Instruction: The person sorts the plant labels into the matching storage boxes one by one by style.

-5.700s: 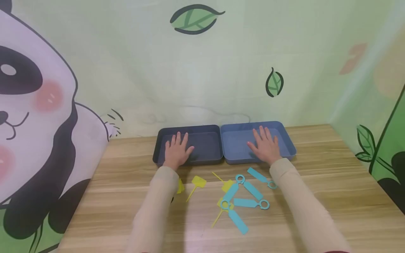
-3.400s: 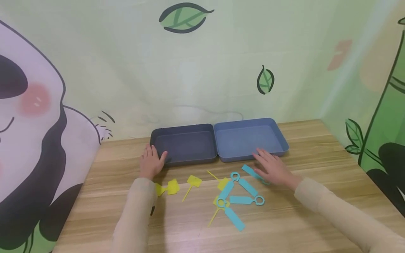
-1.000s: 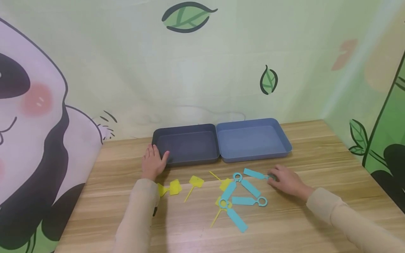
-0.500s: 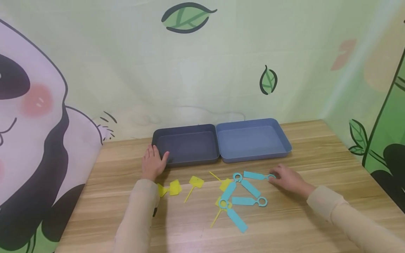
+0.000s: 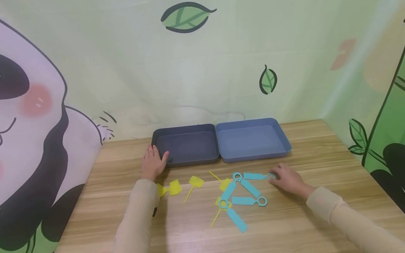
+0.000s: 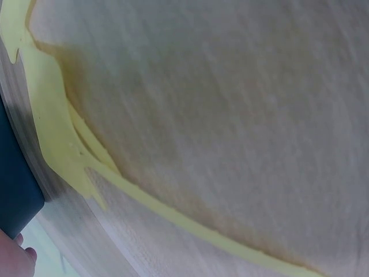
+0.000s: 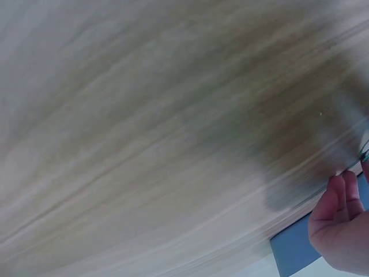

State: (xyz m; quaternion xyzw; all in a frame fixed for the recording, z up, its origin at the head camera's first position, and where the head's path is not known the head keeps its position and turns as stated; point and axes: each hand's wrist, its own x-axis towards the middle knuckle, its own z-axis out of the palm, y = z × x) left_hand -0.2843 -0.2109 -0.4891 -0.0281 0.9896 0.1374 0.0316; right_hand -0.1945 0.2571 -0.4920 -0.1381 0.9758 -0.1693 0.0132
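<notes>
In the head view my right hand (image 5: 288, 180) pinches the ring end of a light-blue plastic tag (image 5: 253, 176) on the table. Its flat strip points left, towards other ring-ended blue tags (image 5: 250, 188). My left hand (image 5: 153, 163) rests with straight fingers at the left front corner of a dark navy tray (image 5: 190, 144). Yellow tags (image 5: 196, 181) with thin stems lie between the forearms, some partly under blue ones. Close up in the left wrist view is a yellow tag (image 6: 52, 104). The right wrist view shows the curled right fingers (image 7: 346, 196), the tag mostly hidden.
A lighter blue tray (image 5: 253, 140) stands side by side with the navy one at the back of the wooden table (image 5: 190, 232). Behind them hangs a printed cloth (image 5: 196, 70) with a panda and leaves. A small black thing (image 5: 154, 211) shows beside the left sleeve.
My hands have left the trays' insides: the left moved to the navy tray's corner, the right down to the blue tag. That tag has turned from slanted to nearly level.
</notes>
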